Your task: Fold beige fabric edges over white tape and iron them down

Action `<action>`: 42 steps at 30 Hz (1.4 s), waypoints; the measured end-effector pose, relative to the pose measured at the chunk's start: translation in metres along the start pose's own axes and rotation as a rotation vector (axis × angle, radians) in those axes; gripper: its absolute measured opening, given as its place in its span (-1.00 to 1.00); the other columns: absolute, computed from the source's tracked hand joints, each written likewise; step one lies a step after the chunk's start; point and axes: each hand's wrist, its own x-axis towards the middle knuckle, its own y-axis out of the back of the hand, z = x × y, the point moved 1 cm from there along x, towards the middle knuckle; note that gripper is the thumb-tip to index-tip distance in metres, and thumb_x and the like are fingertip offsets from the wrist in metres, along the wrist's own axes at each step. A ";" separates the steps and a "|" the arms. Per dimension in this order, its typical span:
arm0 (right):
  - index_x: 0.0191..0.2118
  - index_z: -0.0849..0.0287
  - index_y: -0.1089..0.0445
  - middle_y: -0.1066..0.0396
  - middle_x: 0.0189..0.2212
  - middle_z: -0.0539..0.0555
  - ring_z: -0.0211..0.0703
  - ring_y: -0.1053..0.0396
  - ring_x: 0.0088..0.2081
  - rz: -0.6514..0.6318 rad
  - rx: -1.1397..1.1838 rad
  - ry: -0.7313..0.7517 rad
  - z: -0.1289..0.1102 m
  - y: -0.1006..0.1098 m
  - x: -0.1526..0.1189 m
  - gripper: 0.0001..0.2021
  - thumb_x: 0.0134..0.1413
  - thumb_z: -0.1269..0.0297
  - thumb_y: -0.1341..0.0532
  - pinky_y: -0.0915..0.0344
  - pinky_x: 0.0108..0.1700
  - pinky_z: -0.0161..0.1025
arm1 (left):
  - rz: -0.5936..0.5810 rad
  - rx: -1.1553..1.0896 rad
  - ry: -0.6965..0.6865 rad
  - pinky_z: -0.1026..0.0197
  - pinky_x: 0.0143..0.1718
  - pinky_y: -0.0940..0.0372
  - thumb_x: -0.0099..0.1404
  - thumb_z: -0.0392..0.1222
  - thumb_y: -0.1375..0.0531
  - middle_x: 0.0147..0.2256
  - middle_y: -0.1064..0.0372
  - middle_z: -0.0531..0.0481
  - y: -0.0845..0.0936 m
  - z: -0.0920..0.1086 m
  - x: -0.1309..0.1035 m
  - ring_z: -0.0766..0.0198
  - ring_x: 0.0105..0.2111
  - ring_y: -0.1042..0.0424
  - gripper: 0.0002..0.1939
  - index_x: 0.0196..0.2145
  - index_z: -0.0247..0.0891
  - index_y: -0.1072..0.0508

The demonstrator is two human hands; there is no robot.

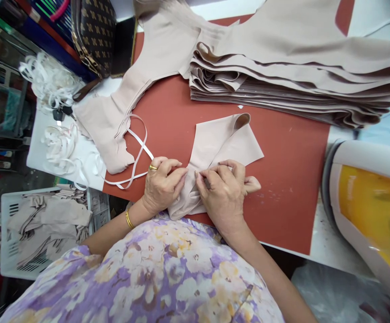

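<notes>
A beige fabric piece [211, 143] lies on the red-brown mat [282, 179] near its front edge, with one loop of it curled at the top. My left hand [164, 184], wearing a ring, is closed in a pinch on the fabric's left edge. Close beside it, my right hand [225, 190] pinches the same fabric with thumb and fingertips. A thin white ribbon [139, 150] curves across the mat and passes behind my left hand.
Stacked beige fabric [282, 76] fills the back right, and more cut pieces [107, 121] lie at left. White ribbon bundles [60, 148], a patterned bag [96, 36], a basket of fabric [6, 251] and a yellow-and-white appliance [366, 202] surround the mat.
</notes>
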 end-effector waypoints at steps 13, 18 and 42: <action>-0.51 0.15 -0.37 -0.42 -0.44 0.01 -0.05 -0.27 -0.06 -0.018 -0.006 -0.004 -0.001 0.001 0.000 -0.79 0.16 0.35 -0.25 0.16 -0.18 -0.06 | -0.148 -0.084 -0.074 0.05 -0.08 -0.39 0.33 -0.27 -0.13 -0.17 -0.55 -0.13 -0.002 0.002 -0.002 0.12 -0.14 -0.39 -0.79 -0.15 -0.25 -0.54; -0.48 0.14 -0.38 -0.45 -0.42 0.02 -0.04 -0.26 -0.05 -0.031 -0.003 0.002 -0.001 0.002 0.000 -0.82 0.14 0.35 -0.27 0.15 -0.16 -0.06 | -0.113 -0.114 -0.116 0.07 -0.07 -0.40 0.29 -0.34 -0.14 -0.14 -0.56 -0.11 -0.006 0.003 -0.001 0.13 -0.14 -0.39 -0.78 -0.15 -0.29 -0.53; -0.42 0.18 -0.44 -0.45 -0.40 0.02 -0.05 -0.26 -0.06 -0.047 0.004 0.012 -0.001 0.004 0.001 -0.87 0.16 0.35 -0.27 0.12 -0.16 -0.07 | -0.009 -0.043 -0.184 0.10 -0.13 -0.38 0.27 -0.29 -0.21 -0.18 -0.59 -0.08 -0.011 -0.006 -0.002 0.12 -0.16 -0.50 -0.85 -0.20 -0.30 -0.53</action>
